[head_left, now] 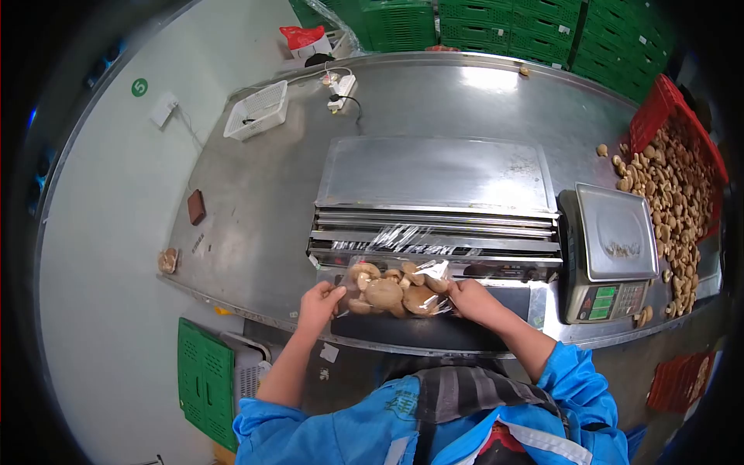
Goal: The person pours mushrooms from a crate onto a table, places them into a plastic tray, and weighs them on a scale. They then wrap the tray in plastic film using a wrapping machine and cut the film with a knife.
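Between my two hands is a pack of brown mushrooms (385, 294) with clear film stretched over it, at the front edge of a film-wrapping machine (438, 174). Clear plastic film (403, 237) runs from the machine's metal rollers toward the pack. My left hand (319, 306) grips the pack's left end, thumb on top. At its right end, my right hand (474, 301) is closed on the film-covered edge. Whatever lies beneath the mushrooms is hard to make out. Under the pack is a dark flat plate (426, 328).
A scale (612, 240) stands right of the machine. Beyond it, many loose mushrooms (673, 205) spill from a tipped red crate (659, 108). A white basket (257, 112) and power strip (341, 93) lie at the back left. Green crates (504, 27) are stacked behind the table.
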`<control>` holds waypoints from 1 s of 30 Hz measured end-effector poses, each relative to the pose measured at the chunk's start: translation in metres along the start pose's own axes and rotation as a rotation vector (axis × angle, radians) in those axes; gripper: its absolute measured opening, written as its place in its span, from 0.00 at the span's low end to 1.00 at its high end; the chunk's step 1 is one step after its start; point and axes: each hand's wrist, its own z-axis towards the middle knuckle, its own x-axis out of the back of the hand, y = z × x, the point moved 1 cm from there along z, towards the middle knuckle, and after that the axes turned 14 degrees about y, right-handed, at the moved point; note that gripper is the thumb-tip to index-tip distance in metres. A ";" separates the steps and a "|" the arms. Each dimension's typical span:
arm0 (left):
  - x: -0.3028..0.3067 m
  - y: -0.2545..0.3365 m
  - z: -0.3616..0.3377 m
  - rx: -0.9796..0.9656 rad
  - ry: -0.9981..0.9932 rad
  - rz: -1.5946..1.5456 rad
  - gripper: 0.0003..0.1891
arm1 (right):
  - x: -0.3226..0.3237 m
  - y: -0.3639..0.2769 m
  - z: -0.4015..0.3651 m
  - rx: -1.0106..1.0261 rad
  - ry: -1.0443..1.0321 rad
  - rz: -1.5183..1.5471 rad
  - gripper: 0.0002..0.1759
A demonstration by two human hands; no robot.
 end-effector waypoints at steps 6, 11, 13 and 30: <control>-0.007 0.017 -0.017 0.076 -0.127 -0.069 0.12 | 0.027 0.006 -0.037 0.140 0.129 -0.093 0.28; -0.018 0.014 -0.022 0.046 -0.039 -0.223 0.11 | 0.023 0.012 -0.055 0.141 0.217 0.039 0.22; -0.017 0.015 -0.025 0.042 -0.054 -0.306 0.10 | 0.020 0.016 -0.052 0.207 0.268 0.070 0.21; -0.008 0.031 0.000 -0.101 0.363 -0.271 0.12 | 0.028 0.019 -0.052 0.174 0.429 -0.006 0.12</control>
